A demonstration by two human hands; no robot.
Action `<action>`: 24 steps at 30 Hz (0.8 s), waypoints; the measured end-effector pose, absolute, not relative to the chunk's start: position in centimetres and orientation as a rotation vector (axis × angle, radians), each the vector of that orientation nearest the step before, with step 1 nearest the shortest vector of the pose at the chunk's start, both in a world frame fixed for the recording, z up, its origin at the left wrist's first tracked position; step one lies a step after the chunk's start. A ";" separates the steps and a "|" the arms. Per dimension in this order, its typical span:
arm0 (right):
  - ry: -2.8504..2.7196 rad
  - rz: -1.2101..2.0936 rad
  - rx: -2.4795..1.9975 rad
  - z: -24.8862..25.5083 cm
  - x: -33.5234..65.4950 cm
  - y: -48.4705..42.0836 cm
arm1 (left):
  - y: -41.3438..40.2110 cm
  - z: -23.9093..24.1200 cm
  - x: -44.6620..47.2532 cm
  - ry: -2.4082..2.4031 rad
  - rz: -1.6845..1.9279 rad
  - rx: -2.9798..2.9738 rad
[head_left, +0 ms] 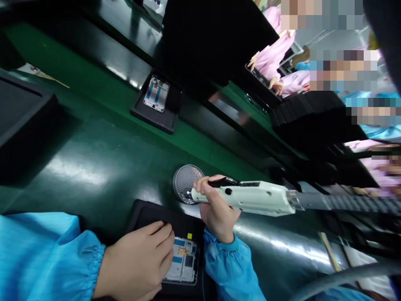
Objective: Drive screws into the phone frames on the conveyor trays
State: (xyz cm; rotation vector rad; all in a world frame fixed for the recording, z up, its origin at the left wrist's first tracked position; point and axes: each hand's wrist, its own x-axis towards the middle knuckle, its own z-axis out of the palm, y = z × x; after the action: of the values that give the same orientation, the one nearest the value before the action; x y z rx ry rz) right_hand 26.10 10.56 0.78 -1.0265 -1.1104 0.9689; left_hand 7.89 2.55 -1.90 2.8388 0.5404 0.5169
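My right hand [219,209] is wrapped around a white electric screwdriver [257,197] with a black lever. Its narrow tip reaches into a round dish with a perforated top [186,179], where small shiny bits sit in the holes, too small to make out. A phone frame [184,265] with silver plates, blue strips and an orange flex piece lies in a black tray [140,211]. My left hand [140,259] grips this frame at its left side, fingers together, and hides that part. A small yellow tab [189,236] shows by the frame's upper edge.
Another phone frame [157,94] lies in a black tray [171,121] farther back beside a dark rail. A black slab-like tray [21,108] stands at the left. A ribbed hose [347,202] runs right from the screwdriver. Co-workers in pink and blue sleeves are at the upper right.
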 end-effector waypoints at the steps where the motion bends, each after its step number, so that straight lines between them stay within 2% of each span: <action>1: -1.114 0.969 -1.030 0.7 26.1 10.6 | 2.5 -2.0 7.9 0.543 0.511 2.841; 6: -1.106 0.945 -1.000 1.8 26.4 10.6 | 2.5 -2.1 7.8 0.564 0.524 2.847; 15: -0.951 0.778 -0.982 8.8 29.7 6.8 | 2.7 -1.9 7.9 0.624 0.596 2.823; 24: -0.915 0.729 -1.011 9.9 30.2 4.8 | 2.7 -2.3 8.1 0.698 0.631 2.830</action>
State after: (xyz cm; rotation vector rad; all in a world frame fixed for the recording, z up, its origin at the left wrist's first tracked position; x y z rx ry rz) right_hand 30.15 4.78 9.95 -1.0107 -0.9148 0.7290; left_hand 8.09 2.73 -2.30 2.8296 0.6982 0.6312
